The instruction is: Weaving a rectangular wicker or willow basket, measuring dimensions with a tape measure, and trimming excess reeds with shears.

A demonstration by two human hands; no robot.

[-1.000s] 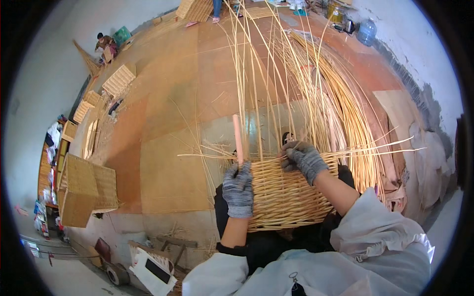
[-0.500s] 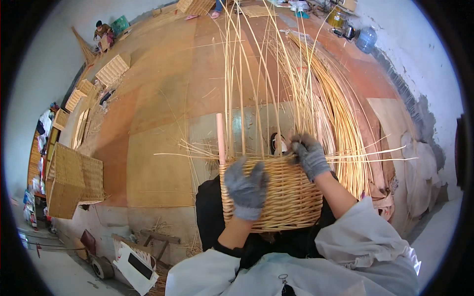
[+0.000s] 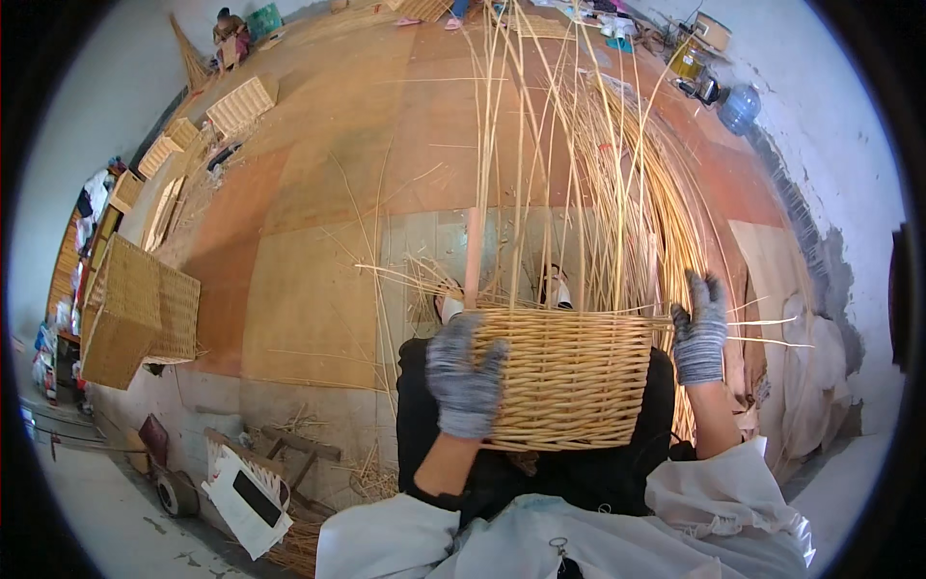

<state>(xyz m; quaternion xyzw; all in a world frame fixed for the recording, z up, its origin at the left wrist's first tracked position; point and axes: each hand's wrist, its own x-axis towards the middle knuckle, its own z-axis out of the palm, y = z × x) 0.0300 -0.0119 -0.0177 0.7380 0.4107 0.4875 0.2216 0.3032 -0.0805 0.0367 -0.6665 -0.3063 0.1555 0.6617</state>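
Observation:
A woven wicker panel (image 3: 564, 381) with long upright stakes (image 3: 521, 174) rests across my dark-clad lap. My gloved left hand (image 3: 463, 372) grips its left side, thumb on the front weave, just below a pale pink stick (image 3: 472, 251). Just off the panel’s right end is my gloved right hand (image 3: 701, 328), fingers extended and apart among the loose horizontal reed ends (image 3: 772, 342).
Long reeds (image 3: 680, 241) lie along the right side. A wicker basket (image 3: 135, 314) is at left, smaller pieces (image 3: 241, 106) beyond. A cart-like item (image 3: 176, 494) sits lower left. Another person (image 3: 231, 39) crouches far back. A water jug (image 3: 741, 108) stands by the right wall.
My right hand has left the panel’s top edge and moved right, past its end, fingers opening out. My left hand has shifted slightly down on the left side. The camera’s view has shifted slightly.

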